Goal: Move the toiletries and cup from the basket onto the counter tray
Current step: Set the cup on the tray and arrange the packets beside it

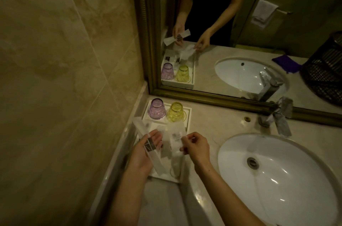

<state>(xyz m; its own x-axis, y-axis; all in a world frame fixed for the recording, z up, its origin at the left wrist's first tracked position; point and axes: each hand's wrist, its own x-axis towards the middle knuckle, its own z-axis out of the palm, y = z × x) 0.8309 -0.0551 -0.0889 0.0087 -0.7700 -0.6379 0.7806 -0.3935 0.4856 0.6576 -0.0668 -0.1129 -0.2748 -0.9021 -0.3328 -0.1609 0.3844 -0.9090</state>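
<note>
A white tray (188, 114) sits on the counter in the left corner by the mirror. A purple cup (157, 108) and a yellow cup (176, 114) stand upside down at its far end. My left hand (146, 153) holds a long white toiletry packet (143, 134) with a dark label, tilted over the tray. My right hand (196, 147) pinches a thin translucent sachet (176, 137) above the tray's near half. Other flat packets lie in the tray under my hands, partly hidden. The black mesh basket (325, 70) shows only in the mirror, at the right.
A white oval sink (281, 174) fills the counter to the right, with a chrome tap (279, 114) behind it. The gold-framed mirror (222, 99) runs along the back. A tiled wall closes the left side. A purple cloth (286, 62) is reflected beside the basket.
</note>
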